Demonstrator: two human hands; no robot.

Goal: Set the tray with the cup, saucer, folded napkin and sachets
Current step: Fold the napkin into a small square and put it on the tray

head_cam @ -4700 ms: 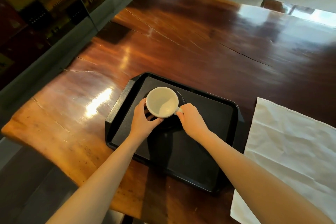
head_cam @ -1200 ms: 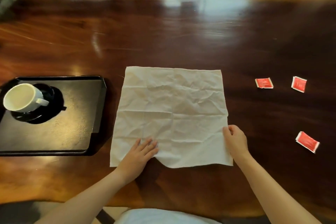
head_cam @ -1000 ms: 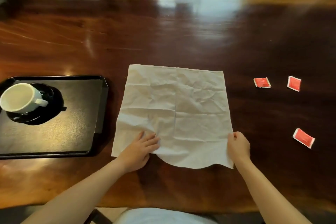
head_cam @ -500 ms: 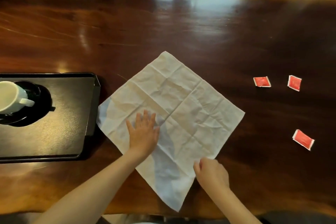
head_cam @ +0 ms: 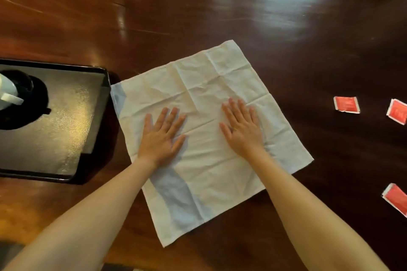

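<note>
A creased white napkin lies unfolded and turned at an angle on the dark wooden table. My left hand and my right hand press flat on its middle, palms down, fingers spread, holding nothing. At the left stands the black tray. On it sits the white cup on a black saucer, both cut off by the frame's left edge. Three red sachets lie on the table at the right: one, a second, and a third nearer me.
The napkin's left corner touches the tray's right rim. The table's near edge runs just below the napkin's lowest corner. Glare from a window brightens the far tabletop.
The napkin was rotated from square to angled, then slid. My right hand moved from its near corner up onto the middle; both hands now lie flat on it.
</note>
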